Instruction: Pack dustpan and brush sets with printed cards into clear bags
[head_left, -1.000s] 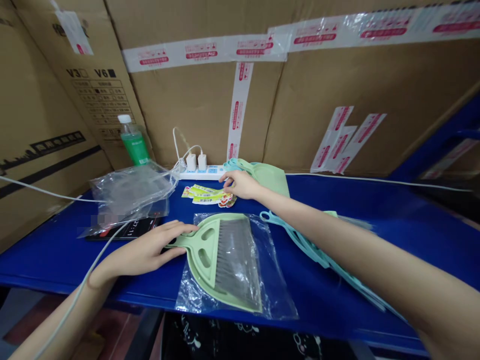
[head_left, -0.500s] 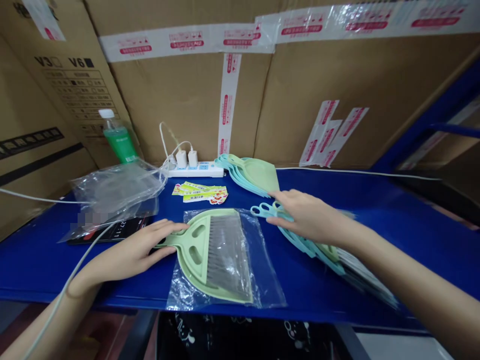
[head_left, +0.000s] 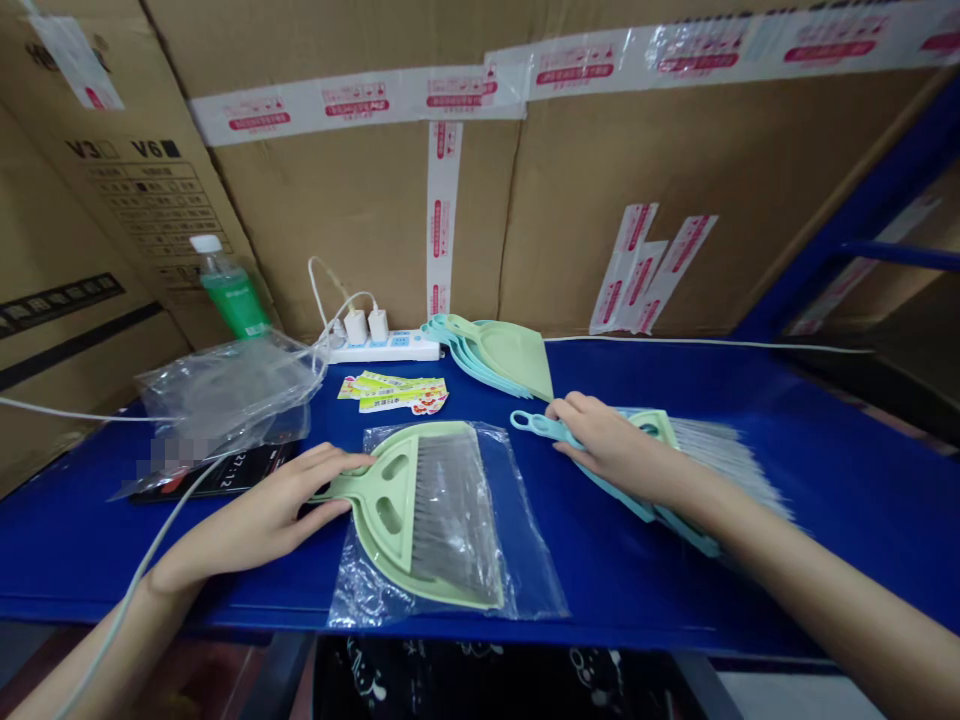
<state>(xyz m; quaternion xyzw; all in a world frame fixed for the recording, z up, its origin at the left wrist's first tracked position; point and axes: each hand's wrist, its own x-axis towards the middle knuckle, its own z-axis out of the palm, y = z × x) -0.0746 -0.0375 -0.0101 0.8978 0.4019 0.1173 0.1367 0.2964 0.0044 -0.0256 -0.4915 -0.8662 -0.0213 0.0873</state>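
Holding 1 bagged dustpan (head_left: 405, 550) in L hand (head_left: 262, 515) grip; R hand (head_left: 607, 445) grip clasps 1 brush stack (head_left: 712, 455)

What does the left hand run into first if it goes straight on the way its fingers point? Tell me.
The green dustpan's handle: the left hand points right and its fingertips touch it. Beyond lies the brush nested in the pan, inside a clear bag.

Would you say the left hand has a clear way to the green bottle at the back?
Probably not directly: the left hand holds the green dustpan by its handle, and the heap of clear plastic bags lies between it and the green bottle; reaching over looks possible.
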